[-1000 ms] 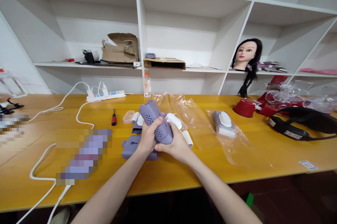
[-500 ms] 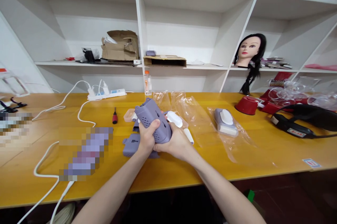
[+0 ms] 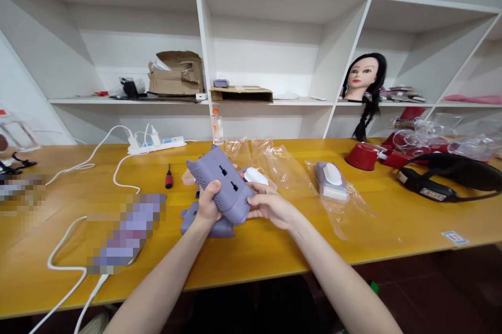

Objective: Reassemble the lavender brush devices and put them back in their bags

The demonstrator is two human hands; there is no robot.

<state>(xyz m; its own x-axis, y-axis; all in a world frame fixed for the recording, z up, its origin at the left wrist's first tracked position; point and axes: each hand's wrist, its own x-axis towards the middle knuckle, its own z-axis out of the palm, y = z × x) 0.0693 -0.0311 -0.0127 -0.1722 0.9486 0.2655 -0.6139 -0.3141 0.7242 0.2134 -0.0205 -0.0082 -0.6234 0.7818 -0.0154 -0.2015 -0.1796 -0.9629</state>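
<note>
A purple plastic housing (image 3: pixel 231 190) with two keyhole-shaped slots and rows of small holes is held tilted above the table. My left hand (image 3: pixel 208 204) is closed around its left side, thumb on top. At the lower right end, my right hand (image 3: pixel 276 208) grips the edge with thumb and fingers; some fingertips are hidden behind it. Beneath lies another purple plastic part (image 3: pixel 190 221), partly covered by the housing. Just behind my right hand is a white oval part (image 3: pixel 255 176).
A red-and-black screwdriver (image 3: pixel 168 177) and a pixelated purple object (image 3: pixel 131 229) lie left on the table (image 3: pixel 314 245). Clear plastic bags (image 3: pixel 282 164) spread behind. Right are a purple-and-white device (image 3: pixel 332 182), a red cup-shaped item (image 3: pixel 361 157) and a black headset (image 3: pixel 427 185). A power strip (image 3: pixel 168 144) stands at the back.
The housing has turned so its slotted face shows more fully. My right hand has shifted from under its lower side to its right end. The view has moved slightly.
</note>
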